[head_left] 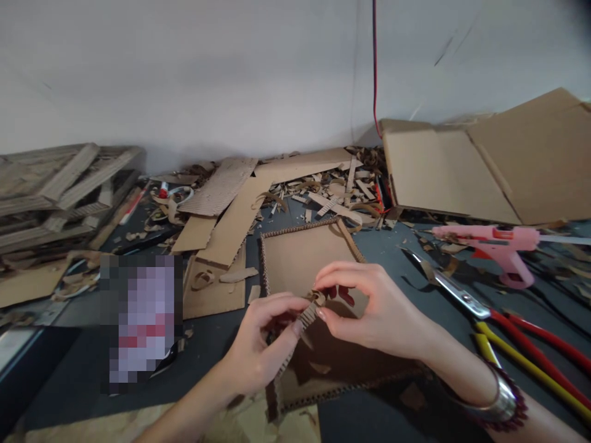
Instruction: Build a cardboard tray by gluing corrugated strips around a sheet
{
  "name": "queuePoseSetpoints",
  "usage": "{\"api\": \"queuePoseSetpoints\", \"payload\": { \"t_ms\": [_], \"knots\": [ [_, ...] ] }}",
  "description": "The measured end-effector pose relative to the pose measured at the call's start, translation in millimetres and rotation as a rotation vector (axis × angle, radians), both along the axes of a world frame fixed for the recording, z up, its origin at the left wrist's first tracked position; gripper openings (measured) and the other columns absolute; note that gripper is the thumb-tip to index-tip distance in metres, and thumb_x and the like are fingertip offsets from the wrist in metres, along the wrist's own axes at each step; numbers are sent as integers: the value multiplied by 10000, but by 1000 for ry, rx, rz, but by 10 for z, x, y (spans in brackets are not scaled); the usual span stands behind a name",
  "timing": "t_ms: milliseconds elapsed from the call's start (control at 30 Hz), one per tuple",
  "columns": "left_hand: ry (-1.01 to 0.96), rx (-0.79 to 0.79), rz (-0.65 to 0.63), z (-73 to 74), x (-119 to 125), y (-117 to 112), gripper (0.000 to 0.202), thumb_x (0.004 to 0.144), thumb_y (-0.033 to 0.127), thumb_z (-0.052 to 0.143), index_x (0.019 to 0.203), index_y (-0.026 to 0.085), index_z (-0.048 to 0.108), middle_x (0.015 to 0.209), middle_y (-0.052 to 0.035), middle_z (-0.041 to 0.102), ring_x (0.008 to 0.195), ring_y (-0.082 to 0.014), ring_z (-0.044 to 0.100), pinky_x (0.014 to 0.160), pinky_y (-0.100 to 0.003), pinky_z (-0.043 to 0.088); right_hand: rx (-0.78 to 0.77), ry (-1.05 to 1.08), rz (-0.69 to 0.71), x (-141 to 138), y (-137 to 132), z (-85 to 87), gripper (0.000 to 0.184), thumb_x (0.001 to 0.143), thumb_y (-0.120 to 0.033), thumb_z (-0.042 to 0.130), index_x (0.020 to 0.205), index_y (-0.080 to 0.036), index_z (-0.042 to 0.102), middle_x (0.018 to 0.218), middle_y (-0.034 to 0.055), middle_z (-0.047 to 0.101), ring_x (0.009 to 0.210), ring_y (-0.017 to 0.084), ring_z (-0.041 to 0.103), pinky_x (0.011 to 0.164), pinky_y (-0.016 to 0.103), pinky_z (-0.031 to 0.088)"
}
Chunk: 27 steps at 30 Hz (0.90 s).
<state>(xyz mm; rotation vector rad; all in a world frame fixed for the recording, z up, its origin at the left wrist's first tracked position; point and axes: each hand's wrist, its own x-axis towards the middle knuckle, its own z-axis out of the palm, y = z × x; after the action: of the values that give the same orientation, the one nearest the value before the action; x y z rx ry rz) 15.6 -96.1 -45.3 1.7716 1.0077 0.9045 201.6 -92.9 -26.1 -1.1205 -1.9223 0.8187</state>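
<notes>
Between the fingers and thumb of my left hand [261, 347] is a narrow corrugated cardboard strip [308, 316], its ridges showing. My right hand [376, 304] pinches the strip's far end, where a small curl of brown paper stands up. Both hands are over a shallow cardboard tray [295, 255] whose edges carry thin corrugated borders. The hands and their shadow hide part of the tray's middle and right side. A few paper scraps lie inside it.
Large scissors [466, 301] with red handles and yellow-handled pliers [521, 363] lie at the right, near a pink glue gun [498, 243]. An open cardboard box [443, 172] stands behind. Cardboard pieces [235, 227] and scraps cover the back. Stacked cardboard frames [60, 191] sit left.
</notes>
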Motion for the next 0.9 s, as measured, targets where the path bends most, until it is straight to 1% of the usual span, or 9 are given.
{"api": "queuePoseSetpoints", "payload": {
  "t_ms": [167, 267, 367, 433, 467, 533, 600, 700, 900],
  "knots": [
    [92, 170, -16, -3, 3, 16, 206, 745, 122, 517, 889, 184, 650, 723, -50, 662, 617, -151, 583, 529, -230, 445, -60, 26, -60, -74, -33, -37, 94, 624, -102, 552, 678, -173, 523, 679, -14, 554, 501, 70, 438, 459, 190, 385],
    [128, 197, -124, 13, 32, 9, 207, 751, 115, 487, 868, 174, 647, 645, -37, 616, 538, -129, 534, 484, -219, 411, -62, 15, -119, -111, -42, -48, 96, 624, -110, 545, 590, -174, 482, 600, -21, 521, 479, 74, 427, 444, 202, 368],
    [115, 151, -148, 23, 59, -1, 191, 755, 128, 485, 848, 167, 647, 626, -32, 595, 513, -120, 511, 468, -214, 401, -84, 41, -114, -108, -29, -48, 101, 667, -119, 548, 592, -171, 504, 592, -13, 530, 490, 83, 454, 460, 211, 391],
    [65, 63, -76, 20, 66, 2, 172, 762, 149, 497, 843, 167, 647, 640, -31, 600, 516, -118, 519, 466, -208, 406, -100, 143, -110, -88, -16, -48, 25, 711, -160, 560, 729, -168, 545, 680, 4, 555, 544, 95, 504, 481, 211, 432],
    [27, 2, -38, 16, 67, 9, 162, 766, 165, 502, 841, 166, 646, 660, -32, 605, 517, -116, 524, 464, -205, 409, -88, 208, -120, -76, -11, -49, 74, 730, -182, 562, 801, -170, 542, 736, 16, 559, 587, 103, 527, 496, 212, 453],
    [-58, -129, 23, 7, 67, 26, 152, 778, 200, 509, 850, 165, 639, 688, -29, 605, 519, -110, 526, 460, -199, 414, -2, 296, -152, -57, -6, -53, 119, 748, -186, 560, 863, -179, 528, 814, 32, 551, 658, 114, 546, 531, 222, 481],
    [-112, -216, 46, 1, 68, 43, 152, 783, 226, 522, 871, 167, 631, 687, -20, 602, 525, -105, 522, 467, -192, 418, 117, 264, -168, -50, -8, -58, 89, 740, -134, 559, 814, -183, 551, 834, 33, 555, 663, 109, 542, 578, 237, 489],
    [-117, -237, 45, -3, 76, 56, 153, 775, 242, 556, 887, 168, 628, 676, -10, 611, 544, -102, 523, 492, -182, 424, 204, 144, -132, -57, -17, -64, 122, 723, -77, 565, 777, -179, 604, 843, 35, 583, 647, 96, 548, 626, 239, 495],
    [-84, -221, 50, -9, 83, 49, 147, 797, 263, 542, 886, 177, 622, 690, 0, 598, 574, -96, 531, 518, -171, 428, 211, 114, -131, -69, -3, -79, 118, 741, -91, 573, 819, -147, 642, 882, 65, 621, 715, 114, 612, 663, 219, 521]
  ]
}}
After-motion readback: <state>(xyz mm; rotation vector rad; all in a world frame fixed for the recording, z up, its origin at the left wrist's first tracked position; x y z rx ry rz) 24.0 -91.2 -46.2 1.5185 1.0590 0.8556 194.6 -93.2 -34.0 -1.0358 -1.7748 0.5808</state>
